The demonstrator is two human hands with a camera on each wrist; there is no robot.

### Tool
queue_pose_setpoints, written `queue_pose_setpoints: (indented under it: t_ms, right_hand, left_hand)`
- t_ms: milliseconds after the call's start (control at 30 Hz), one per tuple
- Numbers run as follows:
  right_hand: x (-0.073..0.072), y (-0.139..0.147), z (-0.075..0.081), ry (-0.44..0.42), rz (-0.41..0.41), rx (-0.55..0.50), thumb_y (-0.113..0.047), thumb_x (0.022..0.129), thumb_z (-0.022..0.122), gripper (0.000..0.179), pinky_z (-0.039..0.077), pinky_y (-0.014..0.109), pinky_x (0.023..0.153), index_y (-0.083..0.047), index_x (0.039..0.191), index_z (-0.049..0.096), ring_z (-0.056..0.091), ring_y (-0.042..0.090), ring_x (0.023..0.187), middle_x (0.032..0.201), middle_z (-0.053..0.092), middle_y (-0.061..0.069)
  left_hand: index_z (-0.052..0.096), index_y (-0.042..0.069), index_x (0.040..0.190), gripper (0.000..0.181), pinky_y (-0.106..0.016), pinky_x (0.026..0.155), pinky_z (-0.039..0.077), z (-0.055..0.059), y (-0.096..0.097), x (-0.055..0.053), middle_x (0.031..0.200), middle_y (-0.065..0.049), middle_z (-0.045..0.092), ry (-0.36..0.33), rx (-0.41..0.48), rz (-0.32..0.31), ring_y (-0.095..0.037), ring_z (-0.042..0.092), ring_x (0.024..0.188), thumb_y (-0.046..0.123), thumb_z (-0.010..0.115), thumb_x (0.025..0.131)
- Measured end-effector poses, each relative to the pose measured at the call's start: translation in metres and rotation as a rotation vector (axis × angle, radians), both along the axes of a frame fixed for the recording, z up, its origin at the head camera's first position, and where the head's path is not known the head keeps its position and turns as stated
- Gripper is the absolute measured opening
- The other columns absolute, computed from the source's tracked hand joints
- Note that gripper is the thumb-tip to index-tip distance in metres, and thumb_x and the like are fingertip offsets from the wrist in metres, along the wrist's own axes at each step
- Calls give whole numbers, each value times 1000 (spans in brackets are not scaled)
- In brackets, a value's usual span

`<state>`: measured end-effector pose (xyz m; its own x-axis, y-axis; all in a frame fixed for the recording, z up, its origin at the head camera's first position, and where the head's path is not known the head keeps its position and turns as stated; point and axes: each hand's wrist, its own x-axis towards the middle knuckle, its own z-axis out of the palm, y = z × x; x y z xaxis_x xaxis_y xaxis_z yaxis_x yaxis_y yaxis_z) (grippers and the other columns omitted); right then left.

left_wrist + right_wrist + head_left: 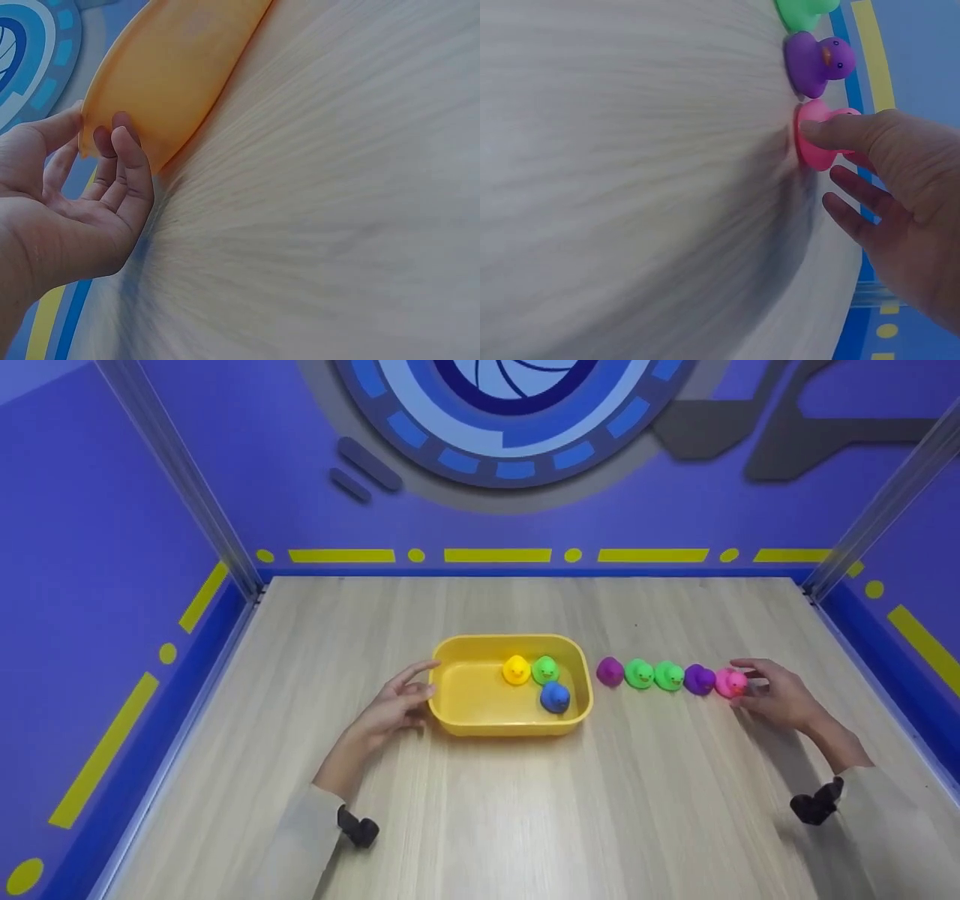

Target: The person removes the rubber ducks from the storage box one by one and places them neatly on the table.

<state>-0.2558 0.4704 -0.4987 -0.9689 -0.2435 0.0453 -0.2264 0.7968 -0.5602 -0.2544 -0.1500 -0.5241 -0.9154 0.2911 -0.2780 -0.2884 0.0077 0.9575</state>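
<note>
I have the left hand [388,711] spread against the yellow bin [471,697] beside it and the right hand [784,699] pinching the pink duck [726,682], where inward drift could topple the purple duck [699,679] just left of that hand.

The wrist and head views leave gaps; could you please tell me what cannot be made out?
Right wrist view: part of the pink duck, hidden by the right hand.
Right wrist view: part of a green duck, cut off by the top edge.
Left wrist view: part of the yellow tray, cut off by the top edge.
Head view: the face of the magenta duck, too small.
</note>
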Motion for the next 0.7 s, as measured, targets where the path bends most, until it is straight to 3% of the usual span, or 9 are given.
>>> queue_pose_setpoints:
  t_ms: [233,367,467,567,700]
  right_hand:
    - [3,1,11,16,8,19,0,91,72,60,44,69,100,9,144,45,48,56,125,141,48,37]
    - [2,5,16,44,18,21,-1,89,75,60,56,31,97,8,142,48,52,52,122,140,52,35]
    - [2,5,19,84,29,18,0,87,77,60,43,2,85,7,140,51,55,48,117,136,56,33]
    - [1,3,21,114,38,18,0,86,79,59,36,-3,82,7,138,53,56,47,113,132,59,33]
    - [0,0,25,137,54,15,4,84,78,59,36,-4,82,8,137,54,58,48,111,131,60,34]
  left_hand:
    - [49,31,150,52,-25,65,52,0,0,0,119,-8,65,-1,11,-4,-14,59,81,23,66,101]
    - [50,31,150,52,-25,66,52,1,0,0,120,-8,66,-4,5,0,-14,60,81,23,65,101]
    - [49,31,150,53,-25,66,52,0,1,0,118,-7,66,-4,4,0,-13,60,81,23,66,101]
    - [49,30,150,53,-24,65,53,0,1,-1,118,-7,66,1,6,-3,-13,60,80,23,66,101]
    - [49,30,151,53,-24,65,53,1,1,0,116,-6,66,6,9,-8,-13,59,80,23,65,101]
